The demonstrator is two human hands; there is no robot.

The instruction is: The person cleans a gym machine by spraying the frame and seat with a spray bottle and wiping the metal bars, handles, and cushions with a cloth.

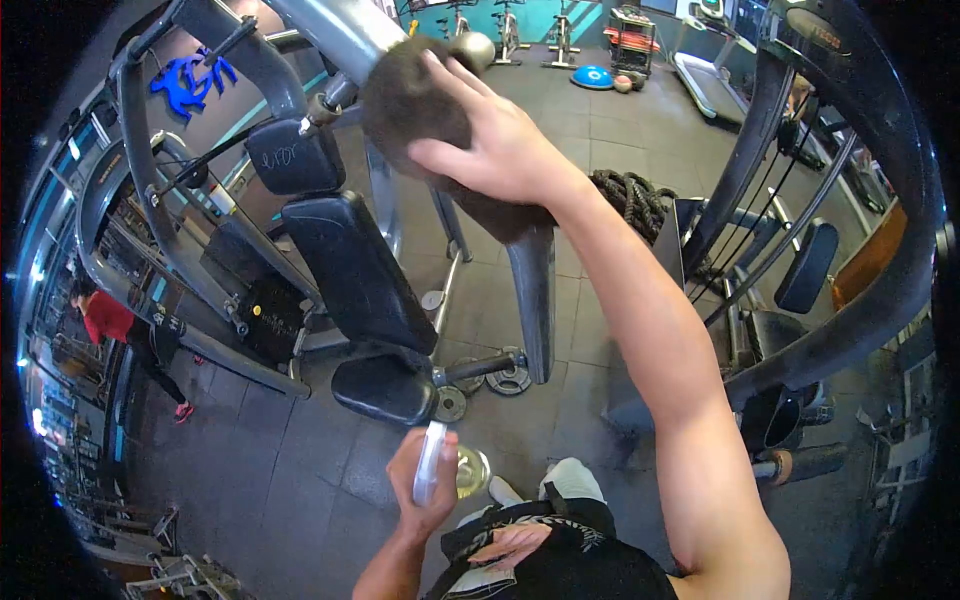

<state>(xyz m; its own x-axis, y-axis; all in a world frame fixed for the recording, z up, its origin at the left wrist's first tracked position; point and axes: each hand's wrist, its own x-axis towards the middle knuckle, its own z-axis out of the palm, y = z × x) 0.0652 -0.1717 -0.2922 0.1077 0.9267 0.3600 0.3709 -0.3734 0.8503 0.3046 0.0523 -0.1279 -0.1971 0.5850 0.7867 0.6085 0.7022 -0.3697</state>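
My right hand (485, 140) reaches far forward with its fingers bent over a dark brown cloth (410, 100). The cloth lies against the upper part of a grey machine frame (340, 35) and hangs down below my wrist. Low in front of my body, my left hand (412, 478) is wrapped round a spray bottle (472, 472) with a white trigger head and pale yellow liquid inside. Between the two hands stands the machine's black padded seat (385, 388) with its backrest (350, 265).
Weight plates (508, 378) sit on a low peg by the seat. A coiled black rope (635, 205) lies behind my right arm. Another cable machine (760, 160) rises at right. A person in a red top (105, 318) bends at far left. A treadmill (710, 85) stands farther back.
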